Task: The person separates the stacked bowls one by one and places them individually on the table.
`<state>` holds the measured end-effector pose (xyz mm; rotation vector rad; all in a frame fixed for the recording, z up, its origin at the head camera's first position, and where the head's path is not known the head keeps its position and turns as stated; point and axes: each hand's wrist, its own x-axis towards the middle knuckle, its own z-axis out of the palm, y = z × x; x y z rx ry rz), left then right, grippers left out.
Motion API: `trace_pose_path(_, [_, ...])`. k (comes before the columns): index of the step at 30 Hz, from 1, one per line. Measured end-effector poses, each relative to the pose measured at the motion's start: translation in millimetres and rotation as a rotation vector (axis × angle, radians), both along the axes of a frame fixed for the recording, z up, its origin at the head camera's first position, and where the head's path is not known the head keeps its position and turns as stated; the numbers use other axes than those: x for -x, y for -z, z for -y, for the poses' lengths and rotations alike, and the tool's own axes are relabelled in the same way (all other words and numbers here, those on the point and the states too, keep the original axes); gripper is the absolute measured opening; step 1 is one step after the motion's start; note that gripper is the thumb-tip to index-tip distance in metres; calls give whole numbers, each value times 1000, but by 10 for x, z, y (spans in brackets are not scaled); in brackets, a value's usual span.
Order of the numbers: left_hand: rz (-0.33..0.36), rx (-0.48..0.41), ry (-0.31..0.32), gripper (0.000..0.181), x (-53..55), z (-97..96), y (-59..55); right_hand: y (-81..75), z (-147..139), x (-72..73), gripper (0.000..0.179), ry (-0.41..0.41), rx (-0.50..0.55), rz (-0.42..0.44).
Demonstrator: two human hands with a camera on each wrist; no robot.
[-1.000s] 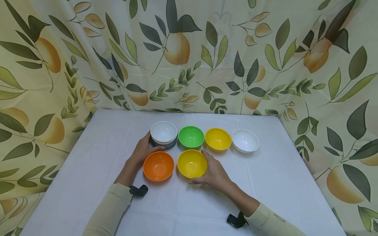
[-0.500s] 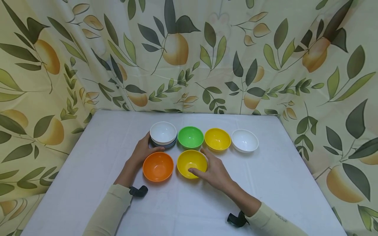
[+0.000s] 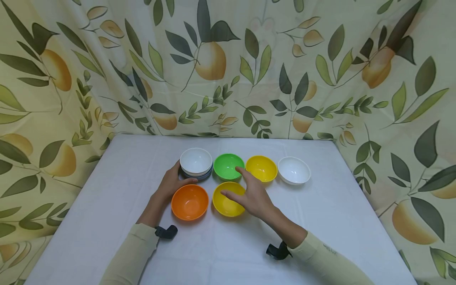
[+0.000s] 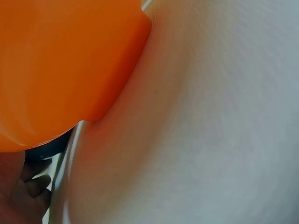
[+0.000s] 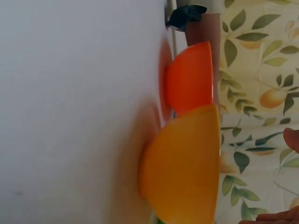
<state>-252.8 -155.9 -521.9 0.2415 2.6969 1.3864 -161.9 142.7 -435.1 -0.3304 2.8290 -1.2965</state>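
Note:
A stack of bowls, a white bowl (image 3: 196, 160) on top and a blue-grey one low down, stands at the left of the back row. My left hand (image 3: 171, 182) holds this stack, fingers at its left side and thumb along its front. Just in front of that hand is an orange bowl (image 3: 190, 202), which fills much of the left wrist view. My right hand (image 3: 254, 194) hovers over the right side of the front yellow bowl (image 3: 228, 206), thumb and fingers spread with nothing between them. In the right wrist view, that yellow bowl (image 5: 182, 168) stands apart from the hand's fingers (image 5: 280, 217).
To the right of the stack, the back row continues with a green bowl (image 3: 228, 166), another yellow bowl (image 3: 263, 168) and a white bowl (image 3: 294, 171). All stand on a white-covered table (image 3: 338, 221). A fruit-patterned curtain (image 3: 213, 99) hangs behind the far edge.
My right hand has let go of the front yellow bowl and risen above it, reaching farther back toward the green bowl. My left hand has stayed at the stack.

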Motion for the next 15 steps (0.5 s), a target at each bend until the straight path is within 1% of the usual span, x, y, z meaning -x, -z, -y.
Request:
trace_pose_path(5, [1,-2,4,114,6,5,20,-98,123,122,98,-8,2,2])
trace_pose_path(10, [2,1,0,114,-1,9,12,-166,249,244,100,-14,6,21])
trace_pose_path(15, [-5,-15,2,113,-5,14,28,-209,368,378,103,-20,-46,28])
